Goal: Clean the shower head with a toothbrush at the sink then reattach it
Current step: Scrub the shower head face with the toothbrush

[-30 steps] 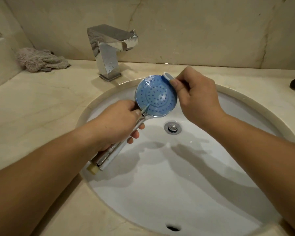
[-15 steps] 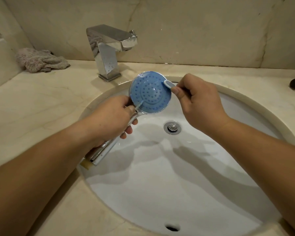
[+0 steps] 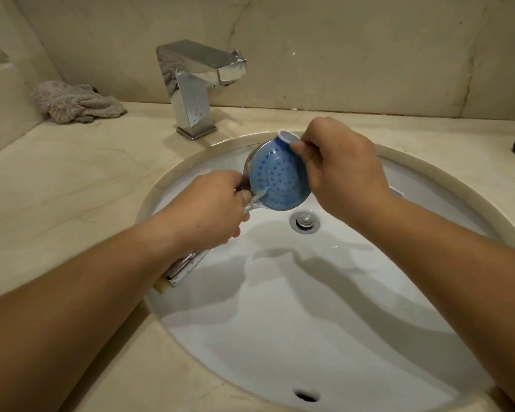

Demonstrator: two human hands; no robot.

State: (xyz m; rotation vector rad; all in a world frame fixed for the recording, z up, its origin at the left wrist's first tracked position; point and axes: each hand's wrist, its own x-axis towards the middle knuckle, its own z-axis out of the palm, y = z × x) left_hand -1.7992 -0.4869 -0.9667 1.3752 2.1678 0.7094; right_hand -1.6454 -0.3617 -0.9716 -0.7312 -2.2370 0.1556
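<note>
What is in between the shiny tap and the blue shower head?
In the head view, only bare stone counter and the sink's rim lie between the tap and the shower head. Nothing else sits there.

The shower head (image 3: 277, 179) had a matt blue plastic face and glossy chrome handle, the tap (image 3: 197, 84) was mirror-bright metal, the sink (image 3: 280, 322) glossy white, the bench (image 3: 72, 179) polished marble, the cloth (image 3: 75, 102) fuzzy.

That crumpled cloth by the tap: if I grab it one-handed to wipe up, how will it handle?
The cloth lies in a soft, crumpled heap on the counter, so it will likely be floppy and drape from the hand. Its fuzzy pile suggests it is light and easy to grip, unlikely to slip. Whether it is wet, and so heavier, cannot be told.
</note>
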